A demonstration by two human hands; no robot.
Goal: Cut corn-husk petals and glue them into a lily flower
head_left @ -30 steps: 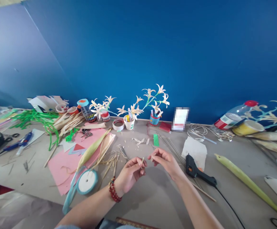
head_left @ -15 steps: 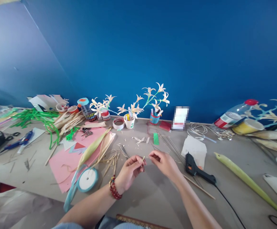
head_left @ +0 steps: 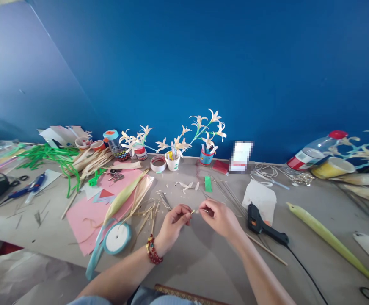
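My left hand (head_left: 173,223), with red beads at its wrist, is closed in a pinch on a thin pale strip (head_left: 192,212) whose short end sticks out past the fingertips. Just to the right, my right hand (head_left: 220,218) has thumb and forefinger pressed together close to that end. A tiny pale bit shows at its fingertips, too small to name. Both hands hover over the grey table. Behind the left hand lie scissors (head_left: 164,201), partly hidden, and thin dry strips (head_left: 148,217). White petal-shaped pieces (head_left: 187,186) and a green scrap (head_left: 208,184) lie beyond the hands.
A black glue gun (head_left: 263,224) with its cord lies right of my right arm, near a wooden stick (head_left: 268,250). Leftward are a ribbon spool (head_left: 117,238), pink paper (head_left: 79,228) and a long husk (head_left: 125,197). Pale flowers (head_left: 208,137) in cups stand along the blue wall (head_left: 184,63).
My right fingertips have come in beside the strip's end. The strip, upright before, now tilts sideways toward my right hand. The view has shifted very slightly.
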